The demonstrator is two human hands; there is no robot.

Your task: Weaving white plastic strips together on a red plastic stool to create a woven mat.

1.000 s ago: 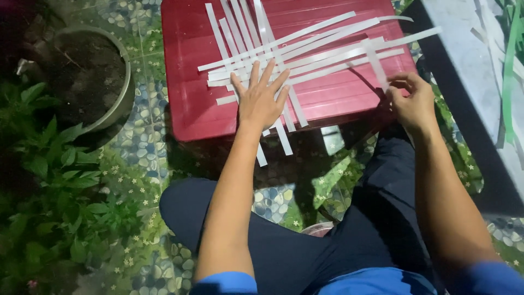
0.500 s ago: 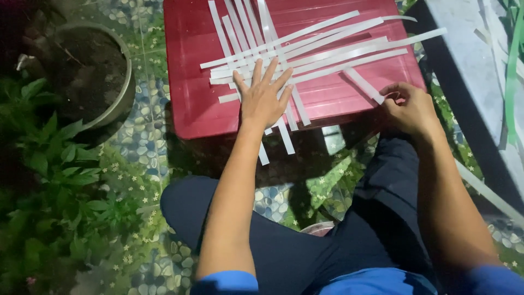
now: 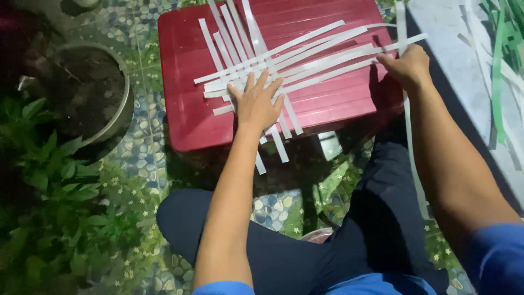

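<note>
Centrally, white strips [image 3: 284, 60] are shown interlaced on the red bench [image 3: 191, 104], some running lengthwise, others crosswise. Left hand [image 3: 256, 104] is laid flat w/ fingers spread, pressing the crossing down. Right hand [image 3: 406, 65] is closed on one long strip [image 3: 406, 109] at the bench's right edge; grip is partly hidden. Step judged: weaving-in of a further strip; next move calls for over-under threading w/ the mat pinned. Plant pot [image 3: 93, 93] lies at left.

My left hand [image 3: 256, 104] lies flat on crossed white strips [image 3: 284, 60], pinning them on the red stool [image 3: 185, 109]; my right hand [image 3: 406, 65] pinches one long strip [image 3: 410, 131].
</note>
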